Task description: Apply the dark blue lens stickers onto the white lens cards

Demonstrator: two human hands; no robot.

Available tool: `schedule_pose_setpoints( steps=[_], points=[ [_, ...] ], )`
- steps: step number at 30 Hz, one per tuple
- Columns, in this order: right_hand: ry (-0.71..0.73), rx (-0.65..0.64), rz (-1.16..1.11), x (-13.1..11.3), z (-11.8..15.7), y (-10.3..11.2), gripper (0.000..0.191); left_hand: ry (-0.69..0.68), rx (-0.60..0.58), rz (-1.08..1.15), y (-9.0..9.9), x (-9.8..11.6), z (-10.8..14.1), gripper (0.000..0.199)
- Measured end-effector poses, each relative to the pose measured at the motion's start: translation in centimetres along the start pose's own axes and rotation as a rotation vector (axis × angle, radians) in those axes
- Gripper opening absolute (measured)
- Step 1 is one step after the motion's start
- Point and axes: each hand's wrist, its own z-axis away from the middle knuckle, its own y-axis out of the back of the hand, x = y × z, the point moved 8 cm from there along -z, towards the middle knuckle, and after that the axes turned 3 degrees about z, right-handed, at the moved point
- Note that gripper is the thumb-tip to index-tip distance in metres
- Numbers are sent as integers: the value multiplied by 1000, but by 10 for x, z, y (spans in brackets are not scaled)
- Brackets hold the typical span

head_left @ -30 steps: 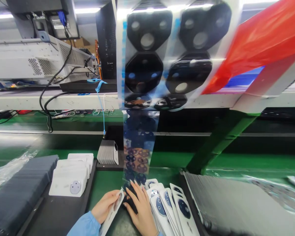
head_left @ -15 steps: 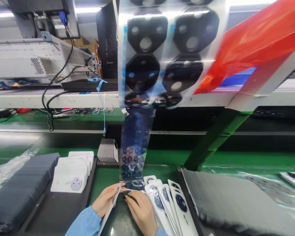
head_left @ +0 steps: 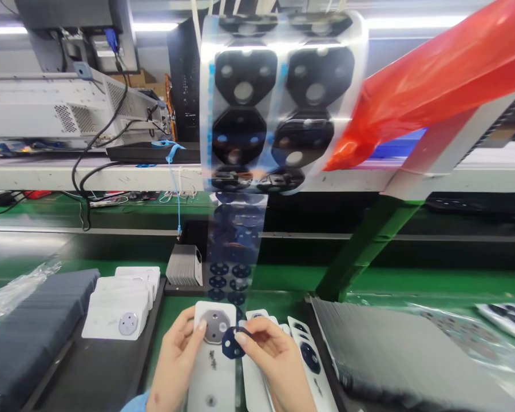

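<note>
A white panel [head_left: 220,382] with a round grey camera area near its top is held upright by my left hand [head_left: 179,349], thumb on its face. My right hand [head_left: 274,355] pinches a dark octagonal sticker [head_left: 230,343] with small holes, just right of the grey area and overlapping its lower edge. Behind the panel hangs a clear strip [head_left: 236,229] of similar dark stickers, coming down from a big roll [head_left: 278,103]. Several white panels with dark camera areas [head_left: 311,357] lie fanned to the right of my right hand.
White panels [head_left: 111,306] are stacked on a black tray at the left, beside a dark grey row [head_left: 38,332]. A long row of grey sheets [head_left: 403,349] lies at the right. A small stack [head_left: 183,265] stands behind. Red plastic [head_left: 412,86] hangs above a green post [head_left: 364,246].
The panel in my left hand has turned from edge-on to face me. My right hand has moved away from the strip and up beside the panel, with a dark sticker now plainly visible in it.
</note>
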Motion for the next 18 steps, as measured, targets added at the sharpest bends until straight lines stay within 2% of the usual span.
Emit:
schedule_pose_setpoints(
  steps=[4,8,12,18],
  points=[
    [54,47,43,-19,-6,-4,30,-52,-33,65,-25,10,-3,55],
    [64,93,25,-25,-9,2,32,-97,-24,120,-37,9,1,50],
    [67,109,56,-24,-9,3,30,-73,-28,103,-39,8,9,49],
    [47,69,55,-18,-9,-4,30,-19,-8,68,-33,11,12,49]
  ],
)
